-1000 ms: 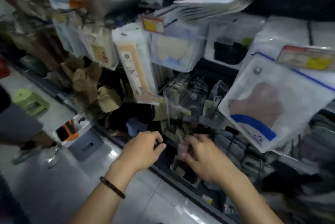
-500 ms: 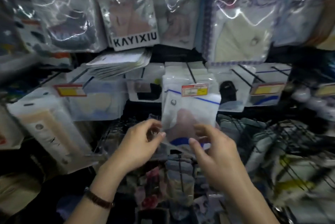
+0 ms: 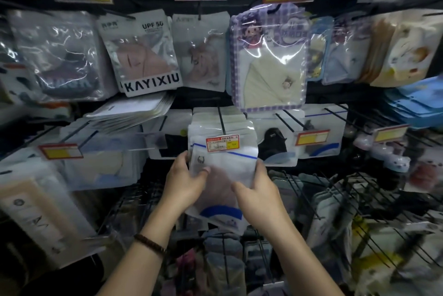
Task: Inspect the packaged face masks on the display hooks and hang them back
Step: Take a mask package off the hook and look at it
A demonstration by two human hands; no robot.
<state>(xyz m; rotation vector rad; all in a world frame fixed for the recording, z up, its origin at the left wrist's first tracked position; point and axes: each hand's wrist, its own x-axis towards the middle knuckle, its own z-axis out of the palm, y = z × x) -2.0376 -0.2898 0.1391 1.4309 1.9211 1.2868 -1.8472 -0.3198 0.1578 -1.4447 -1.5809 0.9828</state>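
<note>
A frosted white mask packet (image 3: 224,171) with a blue line across its top and a blue arc near its bottom hangs at the front of a stack on the middle display hook (image 3: 221,120). A red and yellow price tag (image 3: 222,143) sits at the hook's tip above it. My left hand (image 3: 185,184) grips the packet's left edge, thumb on its front. My right hand (image 3: 257,193) holds its right side lower down. A pinkish mask shows faintly through the packet.
Rows of hooks carry other packets: a KAYIXIU pack (image 3: 143,56) upper left, a purple checked cartoon pack (image 3: 268,58) upper right, black-mask packs (image 3: 274,144) right. Wire hooks (image 3: 311,199) with more goods jut out lower right.
The view has swung up from the floor and low shelves to the mask wall. Both hands rose and took hold of the front white packet on the middle hook.
</note>
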